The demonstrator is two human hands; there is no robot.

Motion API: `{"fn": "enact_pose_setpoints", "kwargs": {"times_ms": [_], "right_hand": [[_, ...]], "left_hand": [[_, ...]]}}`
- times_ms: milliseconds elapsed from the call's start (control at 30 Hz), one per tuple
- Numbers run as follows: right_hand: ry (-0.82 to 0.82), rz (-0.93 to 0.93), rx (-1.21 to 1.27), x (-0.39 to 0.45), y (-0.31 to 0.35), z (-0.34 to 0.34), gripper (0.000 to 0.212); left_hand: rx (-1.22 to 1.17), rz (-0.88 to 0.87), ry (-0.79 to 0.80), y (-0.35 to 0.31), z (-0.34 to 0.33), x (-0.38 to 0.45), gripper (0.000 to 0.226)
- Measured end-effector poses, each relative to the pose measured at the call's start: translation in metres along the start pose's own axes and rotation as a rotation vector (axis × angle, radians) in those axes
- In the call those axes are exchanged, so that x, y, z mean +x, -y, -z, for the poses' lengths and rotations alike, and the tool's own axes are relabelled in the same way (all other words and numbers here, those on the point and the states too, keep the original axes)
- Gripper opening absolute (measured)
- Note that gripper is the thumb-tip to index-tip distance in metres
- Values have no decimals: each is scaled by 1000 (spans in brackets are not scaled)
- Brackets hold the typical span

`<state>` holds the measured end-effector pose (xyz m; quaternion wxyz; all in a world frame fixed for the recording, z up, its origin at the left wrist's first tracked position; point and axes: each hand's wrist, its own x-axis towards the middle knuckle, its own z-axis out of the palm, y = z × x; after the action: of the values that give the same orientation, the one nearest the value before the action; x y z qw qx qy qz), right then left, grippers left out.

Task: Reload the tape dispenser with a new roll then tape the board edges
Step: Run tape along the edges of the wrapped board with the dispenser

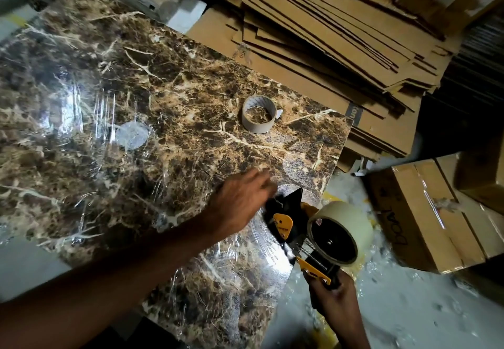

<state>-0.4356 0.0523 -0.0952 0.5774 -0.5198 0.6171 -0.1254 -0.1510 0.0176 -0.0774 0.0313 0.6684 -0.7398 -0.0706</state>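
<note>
The right hand (334, 298) gripped the handle of the tape dispenser (305, 236), fingers wrapped around it, at the near right edge of the board (131, 97). The dispenser was black with orange fittings and carried a full roll of pale tape (345, 227) on its hub, the roll facing right of the board edge. The left hand (240, 201) reached across the board from the near left and lay at the dispenser's front end; it was motion-blurred, so it could not be determined whether its fingers were spread or pinching anything. The board had a dark brown marble pattern with pale veins and was covered in glossy clear film. An empty cardboard tape core (259, 114) stood on the board, well apart from both hands, toward the far right. Flattened cardboard sheets (341, 37) were stacked beyond the board, and a sealed carton (425, 212) sat on the floor to the right.
</note>
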Motion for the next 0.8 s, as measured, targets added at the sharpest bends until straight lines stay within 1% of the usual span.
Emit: {"fn": "enact_pose_setpoints", "kwargs": {"times_ms": [67, 133, 200, 233, 267, 300, 333, 367, 433, 467, 533, 633, 767, 800], "right_hand": [[6, -10, -1, 1, -2, 0, 15], [11, 4, -19, 1, -4, 4, 14], [16, 18, -53, 3, -5, 6, 14], [26, 18, -63, 3, -5, 7, 17], [36, 19, -61, 2, -4, 9, 21], [41, 14, -53, 1, -3, 11, 28], [39, 5, -41, -1, -2, 13, 32], [38, -14, -22, -3, -1, 15, 29], [32, -62, 0, -11, -4, 22, 12], [20, -85, -13, -15, -6, 26, 10], [-21, -104, -40, -24, -14, 35, 16], [-36, -121, -71, -37, -19, 50, 29], [-34, -124, -64, -47, -24, 65, 34], [-10, -135, -43, -50, -20, 67, 36]], "left_hand": [[28, -124, 15, -2, -12, -17, 56], [17, -153, 32, -2, -30, -32, 62], [16, -143, 92, -6, -43, -45, 66], [29, -133, 111, -11, -47, -51, 59], [51, -129, 112, -16, -52, -55, 47], [61, -118, 112, -21, -54, -59, 41], [56, -105, 119, -25, -56, -61, 42], [48, -91, 128, -27, -56, -63, 45], [31, -79, 118, -28, -58, -65, 51], [21, -71, 102, -28, -59, -65, 55], [6, -75, 76, -30, -59, -65, 62], [2, -104, 70, -35, -62, -65, 68], [13, -127, 107, -48, -66, -65, 68], [16, -124, 116, -53, -67, -64, 68]]}}
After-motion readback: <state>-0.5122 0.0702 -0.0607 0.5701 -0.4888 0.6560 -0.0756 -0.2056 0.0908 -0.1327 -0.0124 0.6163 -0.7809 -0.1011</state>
